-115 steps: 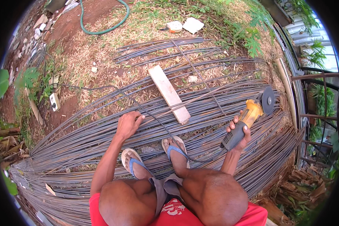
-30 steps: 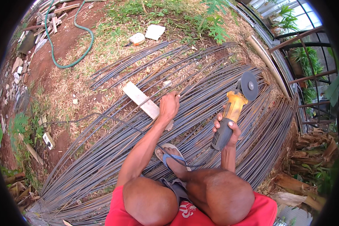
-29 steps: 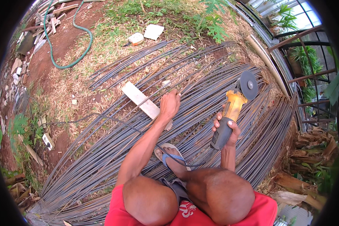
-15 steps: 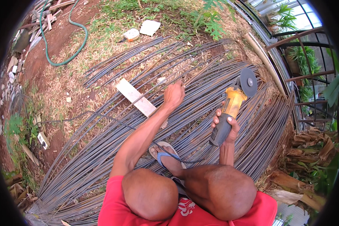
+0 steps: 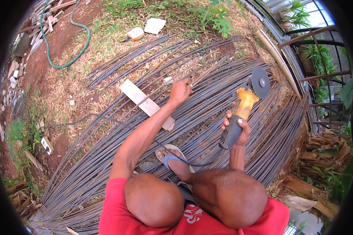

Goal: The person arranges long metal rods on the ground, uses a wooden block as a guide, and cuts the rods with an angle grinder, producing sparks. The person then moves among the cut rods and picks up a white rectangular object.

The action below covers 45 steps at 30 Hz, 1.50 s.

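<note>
My right hand [image 5: 242, 132] is wrapped round the dark handle of a yellow-and-black angle grinder [image 5: 245, 102]. Its grey cutting disc [image 5: 260, 82] points up and away, raised above the rods; whether it spins I cannot tell. Over the middle of a wide spread of long steel rods [image 5: 208, 105], my left hand [image 5: 181, 92] is closed, apparently round one thin rod, though the fingers hide most of the grip. Close to the left forearm, a flat wooden board [image 5: 139, 98] lies across the rods. A black cable [image 5: 119, 122] runs from the grinder past my sandalled foot [image 5: 175, 158] toward the left.
A white power socket strip [image 5: 47, 145] lies on the ground at left. Beyond the rods are a tape measure [image 5: 135, 33] and a white slab [image 5: 155, 26]. A green hose [image 5: 87, 41] curves at far left. Along the right stand a pole [image 5: 277, 60] and a metal frame [image 5: 324, 76].
The left hand stays closed at nearly the same spot. My right hand has shifted the grinder very slightly to the right, and the view has moved a little.
</note>
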Motion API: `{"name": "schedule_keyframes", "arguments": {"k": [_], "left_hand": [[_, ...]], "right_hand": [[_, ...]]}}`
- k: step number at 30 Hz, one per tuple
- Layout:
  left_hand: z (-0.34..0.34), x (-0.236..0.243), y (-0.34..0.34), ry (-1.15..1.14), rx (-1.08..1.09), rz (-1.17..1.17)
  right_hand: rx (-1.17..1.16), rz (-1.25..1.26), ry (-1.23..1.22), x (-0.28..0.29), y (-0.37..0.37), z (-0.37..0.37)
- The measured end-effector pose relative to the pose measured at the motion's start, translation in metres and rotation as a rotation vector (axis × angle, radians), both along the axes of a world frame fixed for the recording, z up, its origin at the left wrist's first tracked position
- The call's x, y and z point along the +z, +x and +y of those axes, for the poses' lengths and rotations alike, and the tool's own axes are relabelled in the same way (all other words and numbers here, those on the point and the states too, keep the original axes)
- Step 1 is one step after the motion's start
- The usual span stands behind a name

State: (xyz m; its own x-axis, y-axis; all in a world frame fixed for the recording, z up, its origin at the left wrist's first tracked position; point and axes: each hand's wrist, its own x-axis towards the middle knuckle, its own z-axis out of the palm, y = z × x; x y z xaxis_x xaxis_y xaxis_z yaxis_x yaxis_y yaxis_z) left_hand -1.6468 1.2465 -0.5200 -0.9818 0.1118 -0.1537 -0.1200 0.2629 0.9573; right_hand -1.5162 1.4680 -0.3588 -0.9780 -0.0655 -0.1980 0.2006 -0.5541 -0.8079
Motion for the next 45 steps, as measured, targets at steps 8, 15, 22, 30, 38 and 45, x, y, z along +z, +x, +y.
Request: {"name": "schedule_keyframes", "arguments": {"k": [8, 15, 22, 30, 38, 45], "left_hand": [[-0.011, 0.008, -0.001, 0.12, -0.059, -0.176], [-0.01, -0.003, -0.013, 0.031, -0.028, -0.333], [-0.014, 0.003, 0.0, -0.011, 0.008, -0.198], [-0.077, 0.053, 0.018, -0.182, 0.059, 0.118], [-0.215, 0.053, 0.023, -0.488, 0.278, 0.254], [-0.321, 0.001, 0.027, -0.646, 0.437, 0.255]], "right_hand": [[-0.005, -0.054, -0.003, -0.007, 0.002, 0.001], [0.003, -0.028, 0.019, -0.004, -0.001, -0.002], [-0.016, -0.042, 0.039, -0.009, 0.003, 0.003], [-0.01, -0.074, 0.033, -0.017, 0.0, -0.002], [0.056, -0.049, -0.011, -0.017, -0.008, -0.021], [0.097, -0.03, 0.017, -0.017, 0.0, -0.028]]}}
